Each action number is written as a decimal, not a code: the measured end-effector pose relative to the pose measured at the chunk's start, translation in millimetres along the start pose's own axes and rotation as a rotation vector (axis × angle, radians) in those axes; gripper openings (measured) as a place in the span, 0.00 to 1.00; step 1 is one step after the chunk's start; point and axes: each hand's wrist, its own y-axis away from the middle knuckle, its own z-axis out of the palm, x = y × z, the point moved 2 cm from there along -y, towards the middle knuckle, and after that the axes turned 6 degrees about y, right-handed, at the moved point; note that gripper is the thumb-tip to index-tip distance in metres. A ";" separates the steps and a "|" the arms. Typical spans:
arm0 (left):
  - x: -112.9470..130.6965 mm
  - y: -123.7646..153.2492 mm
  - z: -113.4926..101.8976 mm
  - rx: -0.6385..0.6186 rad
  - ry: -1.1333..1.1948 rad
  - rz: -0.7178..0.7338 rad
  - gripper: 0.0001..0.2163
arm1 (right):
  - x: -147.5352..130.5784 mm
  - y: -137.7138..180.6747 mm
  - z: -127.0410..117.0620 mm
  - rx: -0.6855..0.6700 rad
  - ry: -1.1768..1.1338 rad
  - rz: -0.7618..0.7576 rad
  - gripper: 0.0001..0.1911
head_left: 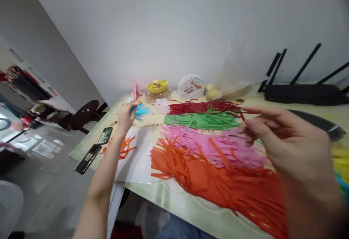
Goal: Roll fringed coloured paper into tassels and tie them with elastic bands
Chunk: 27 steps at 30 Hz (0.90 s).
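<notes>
My left hand (126, 117) is closed on a small bunch of light blue paper strips (141, 112), which is smeared by motion, above the far left of the table. On the right, my right hand (289, 141) has thumb and forefinger pinched at a dark red paper strip (242, 115), near the end of the dark red fringed paper (195, 108). In front of that pile lie green fringed paper (201, 121), pink fringed paper (201, 141) and a large heap of orange fringed paper (212, 181). Loose orange strips (127, 147) rest on a white sheet (139, 166) under my left forearm.
Two phones, one patterned (105, 136) and one dark (87, 158), lie at the table's left edge. Along the wall stand a yellow bowl (157, 87), a white holder (191, 87), a clear plastic bag (234, 75) and a black router (302, 93). A brown stool (84, 114) stands beyond.
</notes>
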 end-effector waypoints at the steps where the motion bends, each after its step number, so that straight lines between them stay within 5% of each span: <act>1: -18.4 11.9 -9.8 -0.005 -0.053 -0.024 0.11 | -2.8 1.1 -0.2 0.006 0.001 0.000 0.12; 7: -79.0 97.0 -6.6 -0.226 -0.251 -0.136 0.02 | -26.8 10.4 -6.2 -0.008 0.116 -0.077 0.15; 12: -52.8 86.9 1.1 -0.222 -0.276 -0.039 0.10 | -19.7 33.9 -67.8 0.088 0.498 -0.144 0.15; 17: 57.3 72.8 51.3 -0.258 0.122 0.462 0.11 | 40.0 63.9 -205.7 -0.013 0.960 0.017 0.18; 21: 177.5 98.6 109.3 -0.495 0.461 0.756 0.09 | 77.4 110.8 -312.2 -0.127 1.178 0.259 0.12; 24: 276.4 129.8 151.8 -0.715 0.628 0.891 0.10 | 97.7 142.6 -340.2 -0.244 1.199 0.319 0.08; 27: 364.8 163.0 200.3 -0.908 0.659 0.972 0.11 | 113.0 160.1 -343.6 -0.313 1.207 0.289 0.14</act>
